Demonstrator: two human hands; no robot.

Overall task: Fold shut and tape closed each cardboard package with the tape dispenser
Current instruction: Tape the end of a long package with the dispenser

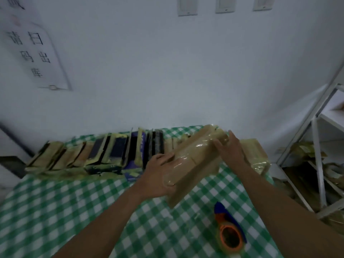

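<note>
Head camera: left hand (pixel 158 172) and right hand (pixel 229 148) both grip the long brown tape-glossed cardboard package (pixel 197 161), fingers curled round its ends; nearer than it, an orange-and-blue plastic tape dispenser (pixel 229 231) lies on green checked cloth (pixel 74 202).

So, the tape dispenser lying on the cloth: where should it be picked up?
By the blue handle, from above with the right hand, probably: the tape dispenser lies flat, its handle pointing away and free, the roll nearest the person.
</note>
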